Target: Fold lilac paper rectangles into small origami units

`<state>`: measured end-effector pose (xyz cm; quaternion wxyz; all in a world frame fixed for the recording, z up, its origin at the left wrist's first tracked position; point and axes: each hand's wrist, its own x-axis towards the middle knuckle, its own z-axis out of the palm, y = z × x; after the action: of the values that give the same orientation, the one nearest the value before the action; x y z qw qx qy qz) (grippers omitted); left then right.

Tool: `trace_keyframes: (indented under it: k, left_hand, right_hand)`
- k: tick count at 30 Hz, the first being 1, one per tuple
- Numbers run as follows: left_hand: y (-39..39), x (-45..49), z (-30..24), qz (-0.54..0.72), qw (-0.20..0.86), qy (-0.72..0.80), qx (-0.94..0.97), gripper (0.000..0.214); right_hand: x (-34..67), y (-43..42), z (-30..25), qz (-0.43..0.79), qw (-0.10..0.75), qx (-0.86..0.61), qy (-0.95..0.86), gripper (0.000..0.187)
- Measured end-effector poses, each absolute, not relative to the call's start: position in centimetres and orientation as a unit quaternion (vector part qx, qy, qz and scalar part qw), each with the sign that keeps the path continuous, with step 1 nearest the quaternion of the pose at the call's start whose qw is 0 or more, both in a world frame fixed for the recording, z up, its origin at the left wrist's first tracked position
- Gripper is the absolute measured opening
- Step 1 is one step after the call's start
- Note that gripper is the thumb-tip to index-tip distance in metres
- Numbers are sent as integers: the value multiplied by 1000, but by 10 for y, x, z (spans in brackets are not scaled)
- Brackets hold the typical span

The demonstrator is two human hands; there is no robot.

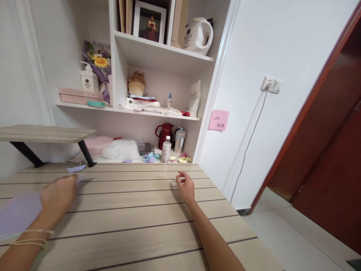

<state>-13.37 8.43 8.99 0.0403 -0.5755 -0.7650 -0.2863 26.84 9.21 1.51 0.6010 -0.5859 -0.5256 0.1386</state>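
My left hand (59, 194), smeared by motion, is over the left side of the wooden table. Its fingers are closed, with a small blurred piece of purple paper (81, 179) at the fingertips. A larger sheet of purple paper (19, 213) lies beside this hand and partly behind the wrist. Just beyond it, a small purple paper piece (76, 168) rests near the foot of the riser. Loosely curled, my right hand (186, 185) hovers over the right part of the table, fingers apart and holding nothing.
A riser shelf (47, 134) on black legs stands at the back left. Along the back are a bottle (166, 149), folded colored paper pieces (150, 157), a red jug (164, 135), a tumbler (179, 140) and a plastic bag (120, 149). The table (135, 226) ends at the right.
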Motion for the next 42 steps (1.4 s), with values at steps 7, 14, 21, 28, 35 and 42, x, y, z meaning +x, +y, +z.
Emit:
trace_keyframes:
  k: [7, 14, 21, 28, 35, 42]
  left_hand:
    - [77, -58, 74, -548, -85, -467, -688, 24]
    - [74, -24, 55, -592, -449, -401, -536, 34]
    - [80, -29, 35, -507, -519, -410, -553, 36]
    - [82, -30, 25, -475, -538, -420, -556, 38]
    - [67, -20, 40, -503, -678, -304, -441, 37]
    - [69, -10, 25, -496, -639, -370, -457, 37]
  right_hand:
    - [219, 76, 19, 370, 570, -447, -583, 63]
    - [200, 64, 25, 571, 526, -363, -515, 67]
    - [203, 73, 19, 525, 541, -381, -535, 35]
    - [206, 70, 18, 500, 537, -383, -562, 40]
    - [197, 68, 22, 507, 599, -379, -491, 43]
    - [194, 54, 31, 394, 551, -352, -646, 40]
